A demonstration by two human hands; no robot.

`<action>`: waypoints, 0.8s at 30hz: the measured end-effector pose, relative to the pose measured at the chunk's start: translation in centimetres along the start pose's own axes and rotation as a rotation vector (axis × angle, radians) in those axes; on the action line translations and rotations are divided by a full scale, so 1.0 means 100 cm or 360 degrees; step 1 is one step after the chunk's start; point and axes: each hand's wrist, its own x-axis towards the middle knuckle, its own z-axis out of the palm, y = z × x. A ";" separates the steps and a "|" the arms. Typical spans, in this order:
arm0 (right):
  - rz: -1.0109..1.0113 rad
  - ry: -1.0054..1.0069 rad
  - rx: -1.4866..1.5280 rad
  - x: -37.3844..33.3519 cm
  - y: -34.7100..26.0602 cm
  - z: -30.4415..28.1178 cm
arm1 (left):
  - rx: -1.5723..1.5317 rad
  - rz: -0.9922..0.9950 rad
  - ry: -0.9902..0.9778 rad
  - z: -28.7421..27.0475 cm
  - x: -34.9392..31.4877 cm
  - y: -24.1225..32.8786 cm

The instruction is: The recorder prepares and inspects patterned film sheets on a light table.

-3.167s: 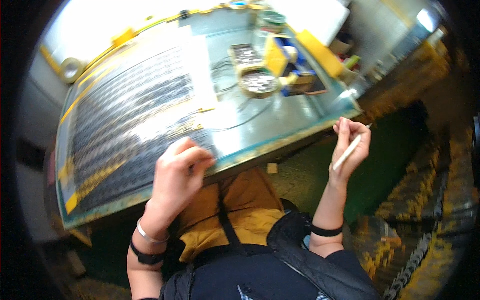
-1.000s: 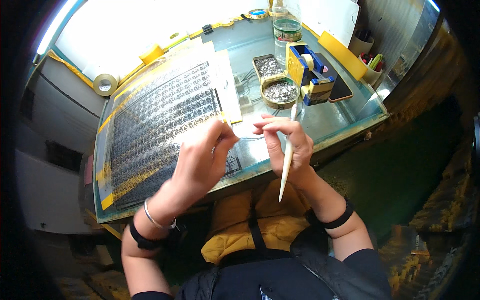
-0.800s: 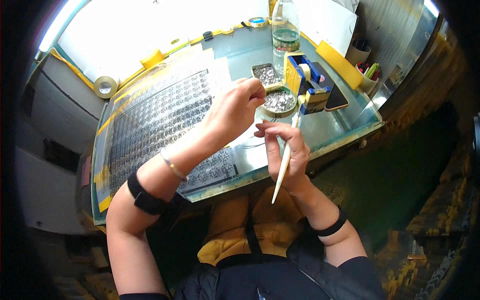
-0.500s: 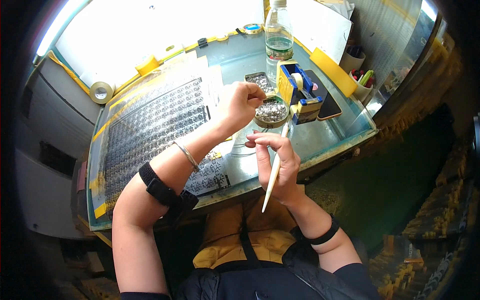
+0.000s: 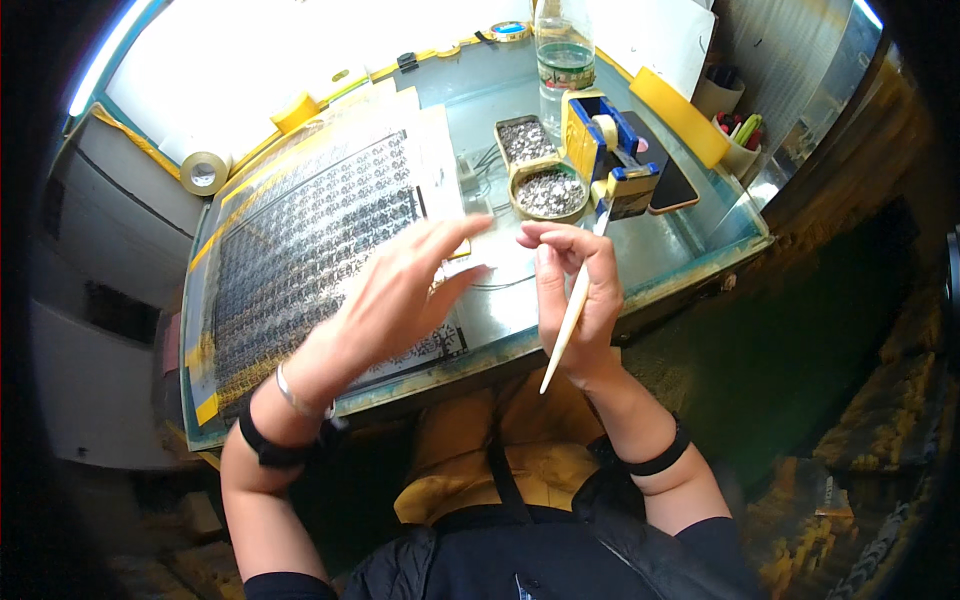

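My left hand [image 5: 400, 290] is over the front right part of the patterned sheet [image 5: 310, 240], thumb and fingers apart and nothing seen between them. A slim cream-coloured stick [image 5: 566, 340] with a tapered lower end, like a brush handle, rests slanted in my right hand [image 5: 585, 300]. Its upper end points toward the tape dispenser [image 5: 605, 150], and its tip is hard to make out. Just beyond my right fingertips stands a round tin [image 5: 520, 205] of small silvery bits. Behind it sits a squarish tin [image 5: 500, 140] with similar bits.
A water bottle [image 5: 565, 80] stands behind the tins. Right of the blue and yellow dispenser lie a phone [image 5: 672, 185] and a yellow strip [image 5: 680, 115]. Tape rolls [image 5: 205, 173] line the back of the glass table [image 5: 680, 260]. Pens fill a cup [image 5: 735, 155] at the right.
My left hand has drawn back from above the round tin, down and left, and its fingers have opened. My right hand keeps the stick, nearly in place.
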 end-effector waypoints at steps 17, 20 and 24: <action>0.0142 -0.0255 -0.0268 -0.004 -0.008 0.010 | 0.0116 -0.0240 0.0792 -0.001 -0.138 0.028; 0.0289 -0.0328 -0.0153 0.003 0.002 0.001 | 0.0010 -0.0326 0.1091 -0.025 -0.138 0.042; 0.0619 -0.0562 0.0138 0.017 -0.011 0.011 | -0.0152 -0.0277 0.1010 -0.049 -0.187 0.058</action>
